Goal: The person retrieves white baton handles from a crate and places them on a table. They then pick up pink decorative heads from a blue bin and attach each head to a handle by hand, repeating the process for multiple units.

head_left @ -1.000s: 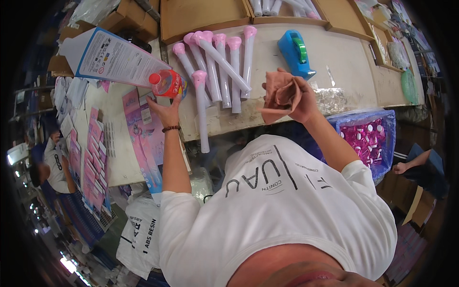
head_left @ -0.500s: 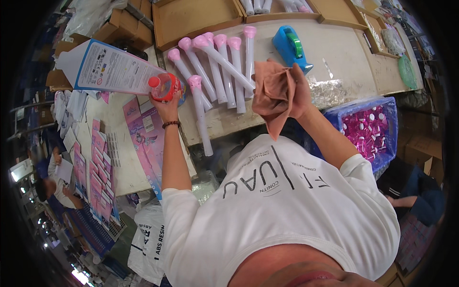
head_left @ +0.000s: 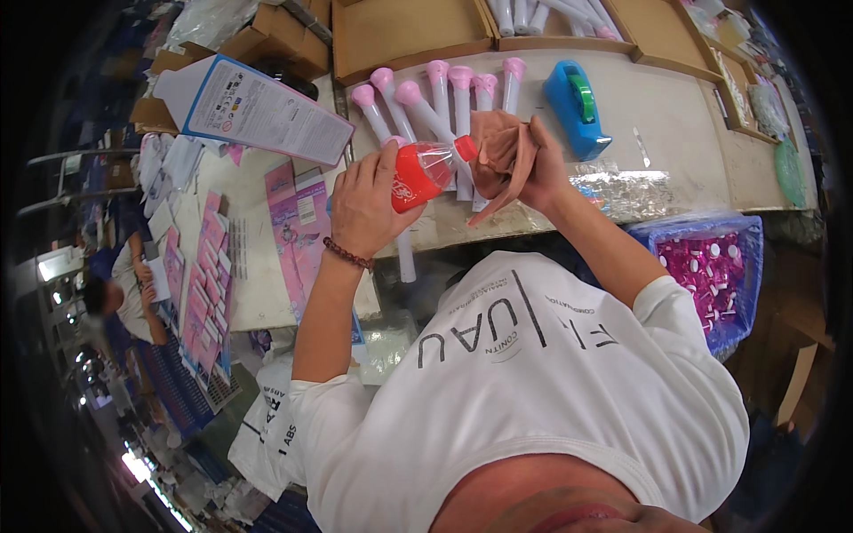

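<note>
My left hand (head_left: 364, 204) is wrapped round a clear plastic bottle (head_left: 422, 173) with a red label and a red cap. The bottle leans over to the right, its capped end at the edge of a crumpled brownish-pink cloth (head_left: 499, 155). That cloth is gripped in my right hand (head_left: 546, 169), with one corner hanging down. Whether cap and cloth touch, I cannot tell. Behind both hands, several white tubes with pink heads (head_left: 437, 84) lie on the worktable (head_left: 684, 124), partly covered by the bottle and cloth.
A blue tape dispenser (head_left: 569, 107) stands right of the tubes. Cardboard trays (head_left: 413, 40) line the far side. At left are a printed carton (head_left: 275, 111) and flat pink cards (head_left: 209, 284). A blue crate (head_left: 755, 266) holds pink bottles at right. Another person (head_left: 133, 298) is at far left.
My left hand has brought the bottle rightward from beside the carton and tipped it toward the cloth. My right hand keeps the cloth. The whole view has shifted slightly.
</note>
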Motion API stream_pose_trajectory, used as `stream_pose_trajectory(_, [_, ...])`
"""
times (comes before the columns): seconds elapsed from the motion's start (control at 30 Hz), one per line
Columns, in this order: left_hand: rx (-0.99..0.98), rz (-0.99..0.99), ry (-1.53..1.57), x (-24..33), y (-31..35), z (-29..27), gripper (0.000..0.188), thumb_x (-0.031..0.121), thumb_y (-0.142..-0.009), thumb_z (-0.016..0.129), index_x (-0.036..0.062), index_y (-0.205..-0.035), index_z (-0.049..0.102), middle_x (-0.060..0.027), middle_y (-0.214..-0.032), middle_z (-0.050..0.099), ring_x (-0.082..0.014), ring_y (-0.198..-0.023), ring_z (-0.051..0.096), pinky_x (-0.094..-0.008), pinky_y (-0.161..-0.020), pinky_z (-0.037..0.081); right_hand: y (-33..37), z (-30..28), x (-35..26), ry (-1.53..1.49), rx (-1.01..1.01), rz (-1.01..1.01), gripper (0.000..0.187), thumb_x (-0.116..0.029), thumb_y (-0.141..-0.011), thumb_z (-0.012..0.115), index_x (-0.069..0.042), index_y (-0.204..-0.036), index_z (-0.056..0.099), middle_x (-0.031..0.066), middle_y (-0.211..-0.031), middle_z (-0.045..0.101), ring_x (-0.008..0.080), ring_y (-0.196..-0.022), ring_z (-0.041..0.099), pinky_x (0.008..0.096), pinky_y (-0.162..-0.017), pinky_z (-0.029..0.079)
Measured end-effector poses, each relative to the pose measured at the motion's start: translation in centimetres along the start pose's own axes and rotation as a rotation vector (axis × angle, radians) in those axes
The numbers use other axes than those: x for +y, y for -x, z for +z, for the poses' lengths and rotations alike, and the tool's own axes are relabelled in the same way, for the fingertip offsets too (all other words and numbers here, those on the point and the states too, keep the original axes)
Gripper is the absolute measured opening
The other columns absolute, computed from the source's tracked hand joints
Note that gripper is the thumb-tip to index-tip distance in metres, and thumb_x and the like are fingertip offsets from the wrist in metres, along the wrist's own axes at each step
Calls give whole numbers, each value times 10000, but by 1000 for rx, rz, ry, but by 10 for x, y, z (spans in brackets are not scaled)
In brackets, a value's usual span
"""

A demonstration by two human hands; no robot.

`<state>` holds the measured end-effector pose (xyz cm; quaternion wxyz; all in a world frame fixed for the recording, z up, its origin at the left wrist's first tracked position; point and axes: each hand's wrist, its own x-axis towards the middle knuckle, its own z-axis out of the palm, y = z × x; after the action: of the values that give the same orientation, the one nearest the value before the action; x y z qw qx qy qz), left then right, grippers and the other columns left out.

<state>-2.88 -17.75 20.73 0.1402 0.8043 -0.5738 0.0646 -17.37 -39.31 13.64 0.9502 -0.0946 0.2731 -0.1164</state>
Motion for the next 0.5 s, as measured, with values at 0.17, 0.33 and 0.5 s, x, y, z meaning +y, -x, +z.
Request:
stream_pose_trajectory(0.17, [-107,6,-262,31,-13,-25,839,310,-587,817,29,-1295,466,-117,-1067,570,-274,-908,555,-375,-772,430,-9,-14,-6,4,-17,70,526,-492,-990,318,-66,-1258,469,141,-1181,557,290,-1076,548,435,-948,444])
stream_pose_trajectory(0.33, [-249,-7,-415,75,-34,-42,775,314,-581,813,47,-1240,505,-77,-964,564,-240,-862,550,-365,-726,425,-11,-34,-15,0,-100,143,544,-490,-988,318,-63,-1296,450,142,-1197,567,293,-1078,559,436,-934,455])
stream_pose_trajectory(0.5, [-350,-21,-480,111,-57,-44,697,309,-606,786,82,-1214,528,-63,-907,564,-236,-841,558,-368,-714,429,-12,-48,-22,-49,-58,214,492,-488,-987,338,-54,-1144,508,134,-1037,591,285,-942,584,427,-853,489])
